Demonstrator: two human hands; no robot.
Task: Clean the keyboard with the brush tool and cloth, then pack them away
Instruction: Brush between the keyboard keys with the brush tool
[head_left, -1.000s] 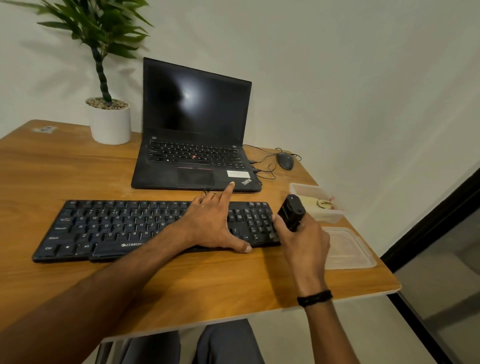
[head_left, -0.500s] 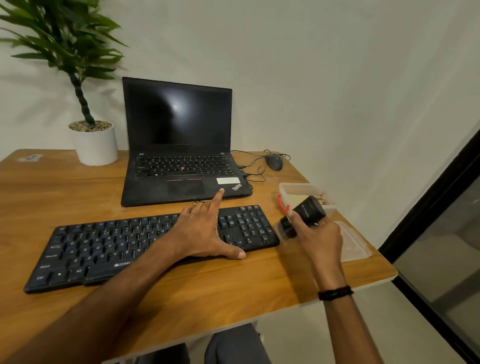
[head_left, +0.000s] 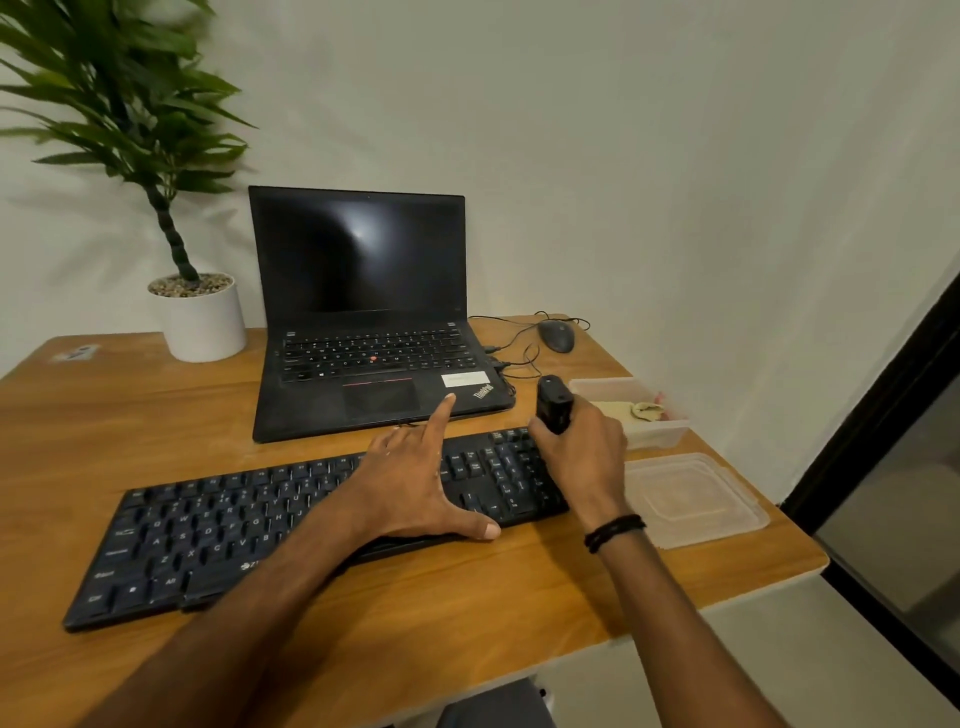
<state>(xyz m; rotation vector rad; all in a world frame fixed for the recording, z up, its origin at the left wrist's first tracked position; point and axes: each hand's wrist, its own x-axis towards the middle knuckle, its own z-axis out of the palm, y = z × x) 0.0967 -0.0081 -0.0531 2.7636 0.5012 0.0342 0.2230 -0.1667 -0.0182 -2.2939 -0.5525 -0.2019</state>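
A black keyboard (head_left: 218, 535) lies across the wooden desk (head_left: 467, 613) in front of me. My left hand (head_left: 415, 493) rests flat on its right-centre keys, fingers spread, thumb at the front edge. My right hand (head_left: 582, 452) grips the black brush tool (head_left: 553, 402) upright over the keyboard's right end, near the number pad. A yellowish cloth (head_left: 644, 411) lies in the clear plastic box (head_left: 670, 436) just right of that hand. The brush's lower end is hidden by my fingers.
The box's clear lid (head_left: 691, 499) lies flat near the desk's right edge. An open black laptop (head_left: 363, 322) stands behind the keyboard, with a wired mouse (head_left: 556, 335) and cables to its right. A potted plant (head_left: 202, 317) sits at the back left.
My right hand has carried the brush tool from beside the box back over the keyboard's right end and turned it upright. The left hand stays on the keys. The camera tilted.
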